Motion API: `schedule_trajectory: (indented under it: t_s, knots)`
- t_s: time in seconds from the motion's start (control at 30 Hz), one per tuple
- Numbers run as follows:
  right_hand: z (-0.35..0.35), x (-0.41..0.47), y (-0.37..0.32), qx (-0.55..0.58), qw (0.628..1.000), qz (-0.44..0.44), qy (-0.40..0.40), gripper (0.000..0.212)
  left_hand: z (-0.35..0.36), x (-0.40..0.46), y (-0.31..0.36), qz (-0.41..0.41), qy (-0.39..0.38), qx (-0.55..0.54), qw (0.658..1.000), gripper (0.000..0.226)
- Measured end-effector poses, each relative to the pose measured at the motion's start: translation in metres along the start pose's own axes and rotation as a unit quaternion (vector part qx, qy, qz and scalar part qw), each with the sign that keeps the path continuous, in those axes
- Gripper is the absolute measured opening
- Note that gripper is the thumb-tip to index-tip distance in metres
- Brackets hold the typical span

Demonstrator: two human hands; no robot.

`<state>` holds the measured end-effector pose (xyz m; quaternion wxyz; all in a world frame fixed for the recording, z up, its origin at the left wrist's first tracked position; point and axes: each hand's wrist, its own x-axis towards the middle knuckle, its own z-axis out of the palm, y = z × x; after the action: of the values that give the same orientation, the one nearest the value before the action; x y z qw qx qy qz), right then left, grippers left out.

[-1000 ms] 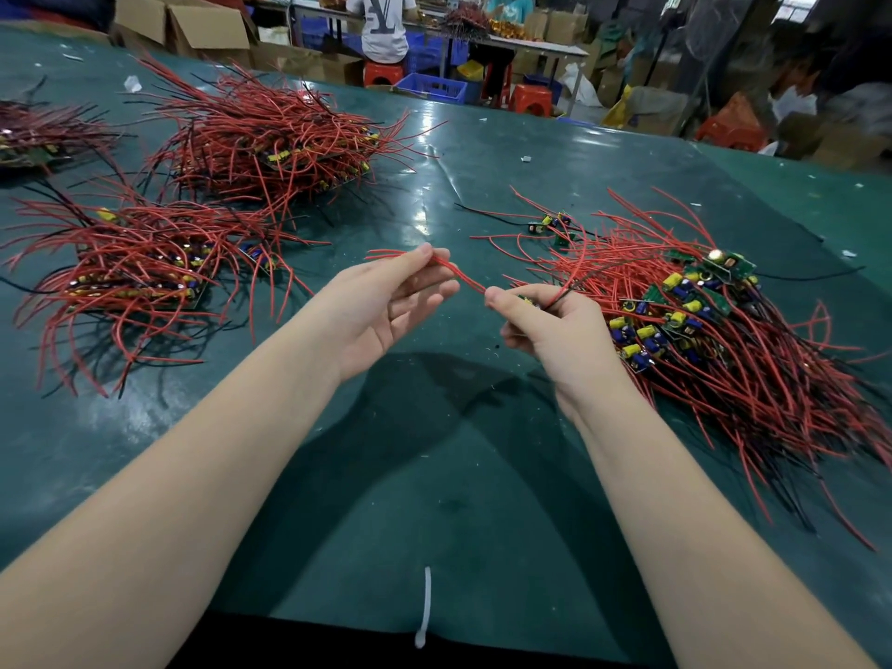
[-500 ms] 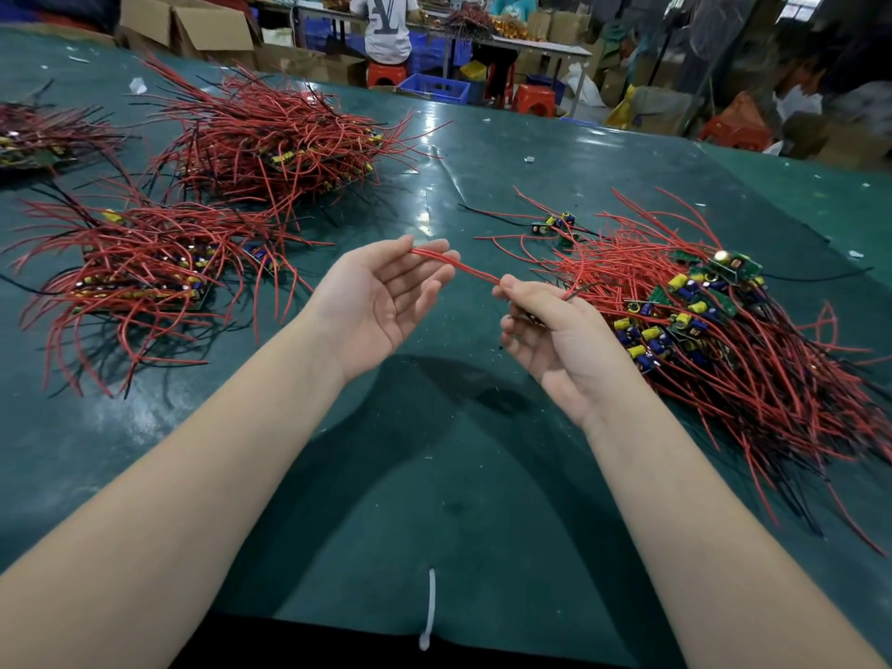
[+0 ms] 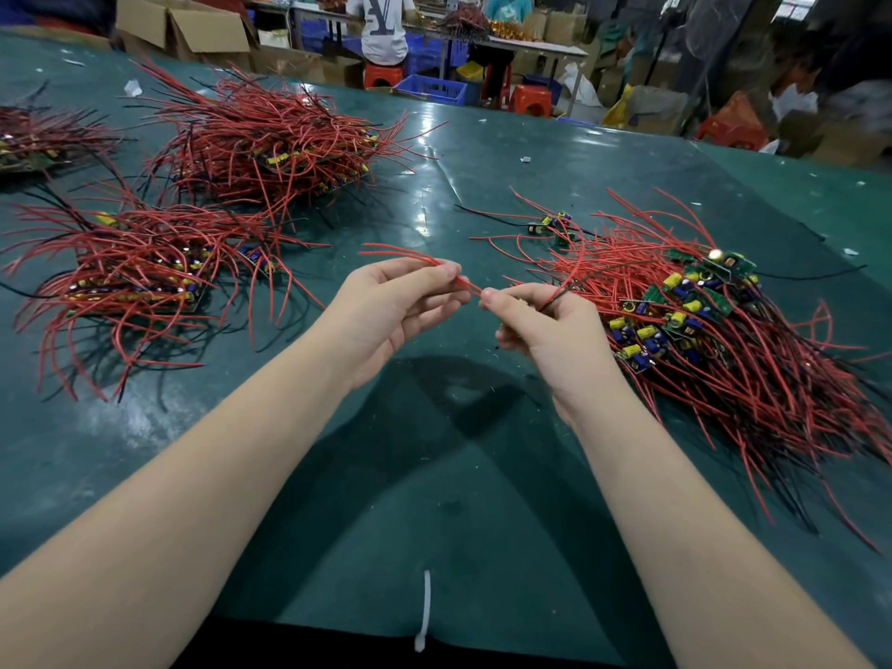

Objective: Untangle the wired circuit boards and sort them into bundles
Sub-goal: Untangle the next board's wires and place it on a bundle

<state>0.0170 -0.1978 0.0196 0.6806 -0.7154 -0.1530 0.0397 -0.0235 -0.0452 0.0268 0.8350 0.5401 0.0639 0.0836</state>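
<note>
Left hand (image 3: 396, 306) pinches red wires (image 3: 410, 255) between thumb and fingertips; loose ends fan out up-left. Right hand (image 3: 545, 321) curled, pinching the same red strand just beside the left; a dark wire (image 3: 579, 282) runs up out of its fist toward the tangled pile (image 3: 724, 340). Whether a board sits in that fist: can't tell. Hands nearly touching, held above the green mat (image 3: 434, 451).

Tangled pile on the right: green boards with yellow and blue capacitors, thin flexible red and black leads splaying out. Two sorted bundles (image 3: 145, 277) (image 3: 270, 147) on the left, well apart from the hands, a third at the left edge. Mat glossy, smooth; bare stretch between the forearms. White cable tie (image 3: 425, 605) at the near edge.
</note>
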Motion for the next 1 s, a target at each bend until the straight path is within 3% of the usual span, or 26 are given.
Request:
schedule_trajectory:
  t_s: [0.27, 0.43, 0.57, 0.73, 0.9, 1.0]
  knots:
    - [0.000, -0.001, 0.004, -0.130, 0.978, -0.154, 0.059, 0.020, 0.000, 0.000, 0.002, -0.058, 0.013, -0.034, 0.998, 0.007]
    - [0.001, -0.002, 0.005, -0.192, 0.954, -0.220, 0.071, 0.018, -0.001, -0.001, 0.006, -0.149, 0.060, -0.064, 0.985, 0.007]
    - [0.000, -0.001, 0.004, -0.122, 0.978, -0.160, 0.053, 0.020, 0.000, -0.001, 0.009, -0.195, 0.048, -0.152, 0.968, 0.017]
    - [0.003, 0.001, 0.001, 0.032, 0.999, -0.041, 0.008, 0.016, -0.001, -0.002, 0.010, -0.202, 0.002, -0.165, 0.965, 0.023]
    - [0.001, 0.000, 0.000, 0.033, 0.999, -0.006, -0.015, 0.007, 0.000, 0.000, 0.006, -0.125, 0.036, -0.055, 0.990, 0.016]
    - [0.001, -0.001, 0.000, 0.036, 0.999, 0.005, -0.010, 0.008, -0.002, 0.002, 0.006, -0.082, 0.055, -0.069, 0.993, 0.018]
